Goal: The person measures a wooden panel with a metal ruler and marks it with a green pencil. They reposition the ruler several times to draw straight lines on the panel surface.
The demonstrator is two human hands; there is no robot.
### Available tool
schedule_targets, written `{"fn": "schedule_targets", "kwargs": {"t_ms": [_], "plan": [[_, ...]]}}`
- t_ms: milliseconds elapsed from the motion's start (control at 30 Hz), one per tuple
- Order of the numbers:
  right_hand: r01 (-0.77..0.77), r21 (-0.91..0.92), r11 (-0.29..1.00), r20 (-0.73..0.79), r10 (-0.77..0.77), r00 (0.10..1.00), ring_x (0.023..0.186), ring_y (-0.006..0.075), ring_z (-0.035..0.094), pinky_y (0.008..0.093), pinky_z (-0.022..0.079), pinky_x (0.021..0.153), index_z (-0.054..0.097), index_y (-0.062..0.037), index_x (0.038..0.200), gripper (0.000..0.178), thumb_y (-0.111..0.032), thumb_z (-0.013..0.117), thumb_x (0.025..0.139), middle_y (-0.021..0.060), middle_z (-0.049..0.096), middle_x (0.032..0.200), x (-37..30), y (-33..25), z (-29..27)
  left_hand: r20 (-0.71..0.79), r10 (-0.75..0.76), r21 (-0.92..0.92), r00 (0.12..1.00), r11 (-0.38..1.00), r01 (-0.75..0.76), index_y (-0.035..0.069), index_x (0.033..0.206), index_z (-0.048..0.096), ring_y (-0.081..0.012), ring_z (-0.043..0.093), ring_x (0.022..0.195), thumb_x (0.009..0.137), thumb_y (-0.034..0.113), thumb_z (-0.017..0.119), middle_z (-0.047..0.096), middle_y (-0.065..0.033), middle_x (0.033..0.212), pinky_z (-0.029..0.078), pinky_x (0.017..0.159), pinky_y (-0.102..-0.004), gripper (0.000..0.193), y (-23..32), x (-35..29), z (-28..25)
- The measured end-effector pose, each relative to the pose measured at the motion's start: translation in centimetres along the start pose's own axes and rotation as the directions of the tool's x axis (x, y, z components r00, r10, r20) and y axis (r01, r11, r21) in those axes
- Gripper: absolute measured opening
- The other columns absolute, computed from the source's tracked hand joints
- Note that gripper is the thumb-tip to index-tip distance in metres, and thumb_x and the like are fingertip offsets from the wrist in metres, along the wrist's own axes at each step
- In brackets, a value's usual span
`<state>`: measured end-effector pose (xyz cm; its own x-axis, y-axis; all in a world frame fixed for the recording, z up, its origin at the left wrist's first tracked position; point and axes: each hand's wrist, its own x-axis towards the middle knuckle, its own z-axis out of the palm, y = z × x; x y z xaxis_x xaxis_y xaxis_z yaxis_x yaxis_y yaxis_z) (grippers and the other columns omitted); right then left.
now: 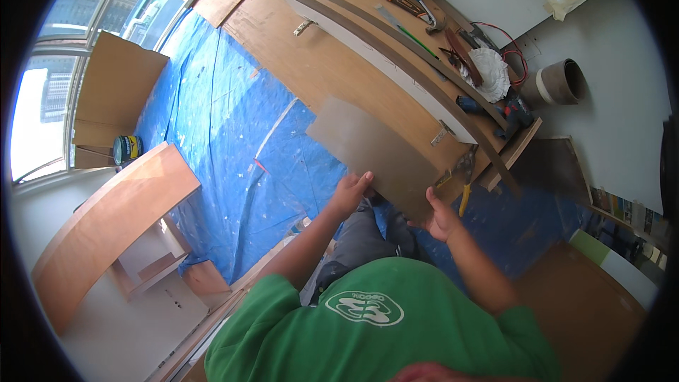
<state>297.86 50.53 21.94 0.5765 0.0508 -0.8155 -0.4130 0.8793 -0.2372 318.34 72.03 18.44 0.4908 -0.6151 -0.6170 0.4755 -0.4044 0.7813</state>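
Grasping a thin grey-brown laminate sheet [375,152] by near edge and corner, between fingers of left hand [351,193] and right hand [440,219], over the long edge of the desk [262,42] beside the blue tarp [233,134]. Likely light, springy, smooth, chip-prone; best held by opposite edges. Shows no readable marking, unlike the green shirt [304,332] with its white lettered emblem [366,308].

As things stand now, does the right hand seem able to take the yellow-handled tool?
Probably yes: the yellow-handled tool appears close to the right hand, with nothing visible in between. That hand holds the brown sheet, so it would likely need to let go first.
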Motion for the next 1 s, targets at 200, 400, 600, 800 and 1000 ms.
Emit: {"fn": "schedule_targets", "kwargs": {"t_ms": [200, 400, 600, 800, 1000], "plan": [[0.155, 0.1, 0.983, 0.222, -0.173, 0.959, 0.123, 0.0246, 0.063, 0.0411, 0.053, 0.104, 0.053, -0.0009, 0.142, 0.045, -0.018, 0.066, 0.102, 0.0111, 0.065, 0.132, -2.1, -0.9, 4.4, -0.222, -0.12, -0.679, 0.968, 0.731, -0.066, 0.0, 0.131, 0.061, -0.0248, 0.066, 0.113, 0.108, 0.043, 0.054, 0.068, -0.0165, 0.126, 0.051, 0.098, -0.0392, 0.049, 2.6, -1.4, -2.9], [0.179, -0.157, 0.971, 0.092, -0.166, 0.982, 0.124, 0.0238, 0.062, 0.0389, 0.051, 0.106, 0.053, 0.001, 0.143, 0.046, -0.015, 0.066, 0.102, 0.0117, 0.064, 0.136, -4.5, -0.7, 0.4, -0.603, -0.22, -0.71, 0.767, 0.586, -0.391, 0.0, 0.137, 0.053, -0.0327, 0.063, 0.122, 0.11, 0.032, 0.047, 0.062, -0.0201, 0.137, 0.049, 0.104, -0.0463, 0.042, 0.8, 2.6, -16.7], [0.202, -0.249, 0.947, -0.095, -0.231, 0.968, 0.123, 0.024, 0.062, 0.0387, 0.052, 0.104, 0.051, 0.0013, 0.145, 0.051, -0.016, 0.068, 0.101, 0.0119, 0.064, 0.137, -5.9, 0.4, -2.7, -0.508, 0.119, -0.398, 0.853, 0.846, -0.355, 0.004, 0.123, 0.06, -0.0261, 0.071, 0.102, 0.105, 0.024, 0.06, 0.072, -0.0143, 0.117, 0.058, 0.087, -0.0411, 0.027, 9.8, 4.3, -21.2], [0.202, -0.041, 0.979, -0.164, -0.206, 0.965, 0.123, 0.0277, 0.062, 0.0454, 0.052, 0.103, 0.05, -0.001, 0.144, 0.048, -0.014, 0.066, 0.101, 0.0118, 0.062, 0.136, -2.0, 1.6, -2.4, -0.457, 0.174, -0.248, 0.872, 0.917, -0.312, 0.008, 0.114, 0.065, -0.0193, 0.068, 0.096, 0.104, 0.019, 0.062, 0.071, -0.0036, 0.104, 0.057, 0.087, -0.0394, 0.015, 15.9, 11.4, -22.6], [0.16, -0.122, 0.98, -0.328, -0.191, 0.925, 0.109, 0.0236, 0.068, 0.0427, 0.059, 0.087, 0.057, -0.0048, 0.136, 0.039, -0.017, 0.068, 0.1, 0.009, 0.067, 0.125, 5.0, 2.1, -3.0, -0.52, 0.056, -0.288, 0.852, 0.928, -0.237, 0.004, 0.124, 0.064, -0.0208, 0.069, 0.09, 0.094, 0.017, 0.072, 0.072, -0.0075, 0.104, 0.059, 0.08, -0.0389, 0.033, 12.1, 21.2, -26.2]]}}
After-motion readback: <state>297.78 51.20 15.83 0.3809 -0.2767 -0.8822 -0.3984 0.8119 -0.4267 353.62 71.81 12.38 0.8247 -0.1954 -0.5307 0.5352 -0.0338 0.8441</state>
